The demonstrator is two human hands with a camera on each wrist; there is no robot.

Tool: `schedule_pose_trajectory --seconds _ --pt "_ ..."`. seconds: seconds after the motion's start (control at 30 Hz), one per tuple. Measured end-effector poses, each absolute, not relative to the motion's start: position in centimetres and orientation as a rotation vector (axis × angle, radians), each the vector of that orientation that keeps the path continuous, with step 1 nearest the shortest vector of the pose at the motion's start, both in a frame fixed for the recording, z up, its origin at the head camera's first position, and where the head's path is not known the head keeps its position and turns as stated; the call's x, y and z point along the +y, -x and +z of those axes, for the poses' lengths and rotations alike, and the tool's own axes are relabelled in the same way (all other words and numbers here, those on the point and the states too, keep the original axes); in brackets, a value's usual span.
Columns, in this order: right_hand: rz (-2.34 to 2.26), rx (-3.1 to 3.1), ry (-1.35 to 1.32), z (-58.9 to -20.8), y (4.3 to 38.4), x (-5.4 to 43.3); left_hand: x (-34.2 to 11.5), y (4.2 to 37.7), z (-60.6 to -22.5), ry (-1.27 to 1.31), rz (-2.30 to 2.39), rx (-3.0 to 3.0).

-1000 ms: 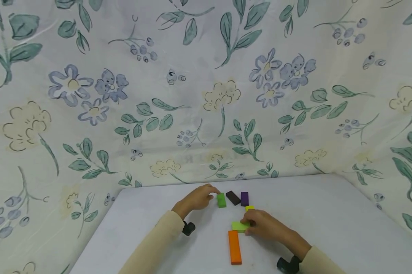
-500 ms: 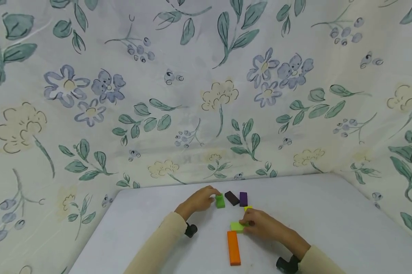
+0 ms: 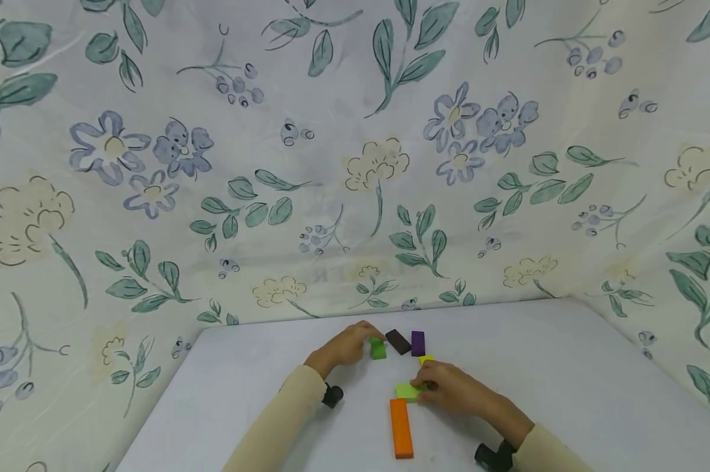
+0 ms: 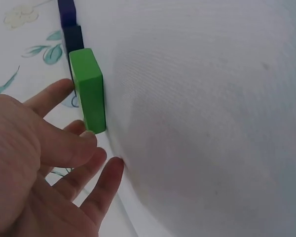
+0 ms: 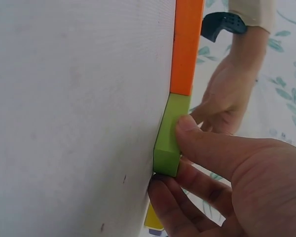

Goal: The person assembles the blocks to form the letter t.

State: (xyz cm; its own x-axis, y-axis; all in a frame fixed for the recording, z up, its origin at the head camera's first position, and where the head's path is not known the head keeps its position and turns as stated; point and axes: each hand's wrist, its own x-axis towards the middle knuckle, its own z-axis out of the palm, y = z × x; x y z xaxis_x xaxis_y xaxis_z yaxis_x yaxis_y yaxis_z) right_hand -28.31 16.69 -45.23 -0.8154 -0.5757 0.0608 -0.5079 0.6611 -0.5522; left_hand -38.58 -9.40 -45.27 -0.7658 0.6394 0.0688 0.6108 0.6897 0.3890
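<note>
My left hand (image 3: 344, 344) is at the far side of the table with thumb and index finger about a small green block (image 4: 89, 94). In the left wrist view the thumb meets the block's lower end, the index fingertip lies along its side, and the other fingers are spread. Nearer me, my right hand (image 3: 452, 387) pinches a light green block (image 5: 170, 138) by its right end, thumb on its top. That block's other end sits against the far end of an orange block (image 3: 401, 429), which is longer. Part of the light green block is hidden under the fingers.
A dark brown block (image 3: 398, 341) and a purple block (image 3: 418, 343) lie right of the green one. The yellow block (image 3: 427, 358) shows partly behind my right hand. A flowered curtain (image 3: 331, 196) rises behind the white table (image 3: 567, 367).
My left index finger has moved a little right, over the far end of the green block. My right hand stays on the light green block. The whole head view has shifted slightly.
</note>
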Motion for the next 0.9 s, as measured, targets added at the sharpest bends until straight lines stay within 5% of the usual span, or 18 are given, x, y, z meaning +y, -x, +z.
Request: schedule_pose_trajectory --seconds 0.9 --pt "-0.853 2.759 0.899 -45.17 28.07 16.65 -10.20 38.38 -46.08 -0.961 0.708 2.837"
